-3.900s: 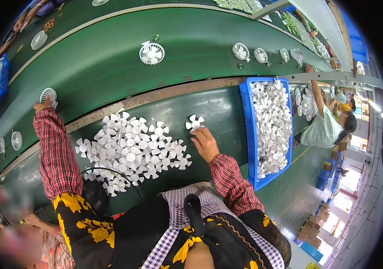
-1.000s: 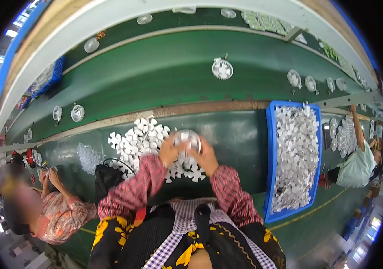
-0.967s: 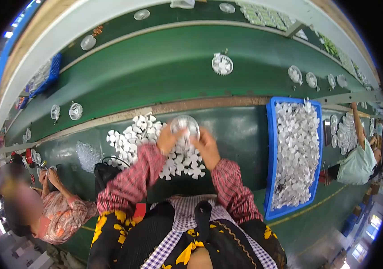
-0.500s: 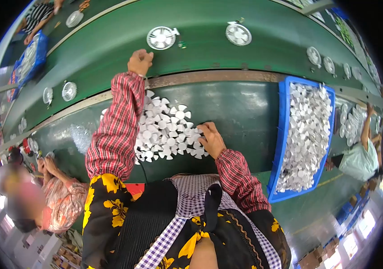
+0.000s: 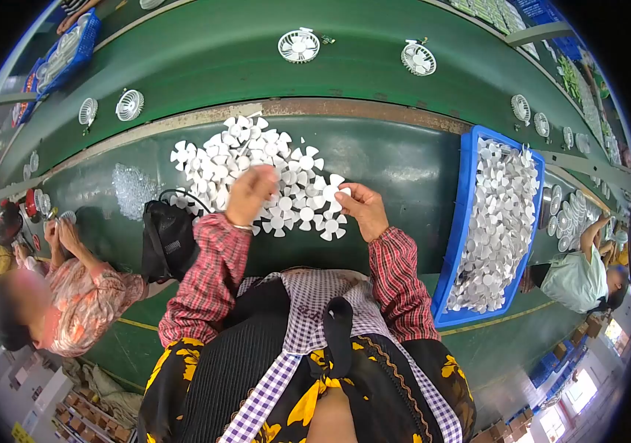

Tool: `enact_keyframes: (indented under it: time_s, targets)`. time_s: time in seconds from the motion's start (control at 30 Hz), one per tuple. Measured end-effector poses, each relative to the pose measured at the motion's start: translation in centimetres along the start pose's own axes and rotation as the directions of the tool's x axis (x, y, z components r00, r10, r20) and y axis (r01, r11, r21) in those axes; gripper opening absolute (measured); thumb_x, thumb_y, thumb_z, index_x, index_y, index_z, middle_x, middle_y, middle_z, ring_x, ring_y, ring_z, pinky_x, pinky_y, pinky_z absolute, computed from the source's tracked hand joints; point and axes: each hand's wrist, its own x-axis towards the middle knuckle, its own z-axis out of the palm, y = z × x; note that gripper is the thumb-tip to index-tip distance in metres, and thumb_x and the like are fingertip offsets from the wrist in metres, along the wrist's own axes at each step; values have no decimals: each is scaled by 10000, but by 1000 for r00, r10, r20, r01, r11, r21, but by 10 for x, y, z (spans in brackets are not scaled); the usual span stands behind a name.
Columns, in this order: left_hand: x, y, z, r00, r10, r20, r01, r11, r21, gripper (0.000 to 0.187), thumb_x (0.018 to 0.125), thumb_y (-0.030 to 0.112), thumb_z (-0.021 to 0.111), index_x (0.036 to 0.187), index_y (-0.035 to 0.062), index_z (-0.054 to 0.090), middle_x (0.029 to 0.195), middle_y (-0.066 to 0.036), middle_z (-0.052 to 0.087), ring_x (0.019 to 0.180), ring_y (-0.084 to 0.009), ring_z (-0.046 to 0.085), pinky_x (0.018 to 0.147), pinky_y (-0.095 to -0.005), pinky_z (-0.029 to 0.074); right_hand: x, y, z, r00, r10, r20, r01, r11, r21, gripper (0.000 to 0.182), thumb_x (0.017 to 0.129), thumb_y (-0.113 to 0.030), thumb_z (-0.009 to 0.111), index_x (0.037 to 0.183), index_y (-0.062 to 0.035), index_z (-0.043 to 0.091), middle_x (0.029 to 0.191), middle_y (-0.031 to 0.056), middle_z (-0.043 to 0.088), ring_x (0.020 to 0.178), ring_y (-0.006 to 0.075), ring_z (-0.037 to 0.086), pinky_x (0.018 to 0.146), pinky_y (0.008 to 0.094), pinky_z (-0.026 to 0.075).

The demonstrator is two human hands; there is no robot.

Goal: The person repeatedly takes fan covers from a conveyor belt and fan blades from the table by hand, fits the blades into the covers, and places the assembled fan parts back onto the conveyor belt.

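Observation:
A heap of white fan blades lies on the green work surface in front of me. My right hand pinches one white fan blade by its edge at the heap's right side. Over the middle of the heap is my left hand, blurred by motion; its fingers are too smeared to read. Beyond the heap, on the green belt, lie a white round fan housing with a blade inside and another such housing farther right.
A blue crate full of white blades stands at the right. A black bag and a pile of clear small parts are at the left. One co-worker sits left, another right. More housings dot the belt.
My left hand has come back from the belt to above the heap. My right hand has lifted a blade slightly. The nearer housings on the belt have shifted right, and the black bag has come into view.

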Motion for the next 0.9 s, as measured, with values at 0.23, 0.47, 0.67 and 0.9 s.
enact_keyframes:
  time_s: [0.23,0.47,0.67,0.9]
  targets:
    - [-36,24,53,952,-124,279,195,951,-241,364,888,246,554,1094,-55,541,841,-73,623,644,-87,551,584,-202,454,-41,-29,22,986,-164,37,160,984,83,236,818,-109,641,1011,17,593,782,27,602,666,77,538,615,214,450]
    - [-55,34,52,974,-45,223,109,953,-284,206,858,198,568,896,5,630,716,-28,634,538,-65,537,489,-197,418,-55,-28,31,967,-244,78,240,969,58,264,887,-172,548,1061,25,567,897,63,598,776,117,553,672,240,456]
    - [-105,180,-22,887,372,-275,-436,871,-226,103,842,103,570,856,2,580,689,-94,624,519,-94,543,486,-209,432,-55,-30,39,957,-179,229,175,984,37,212,881,-145,557,1029,6,568,866,65,603,715,116,558,658,244,466]
    - [-40,405,-233,640,685,-348,-766,604,-219,163,891,127,502,950,-17,551,879,-130,624,733,-219,603,596,-286,503,-53,-10,49,939,-140,313,166,984,-60,234,860,-120,580,1043,26,561,848,53,598,715,109,555,647,229,454]
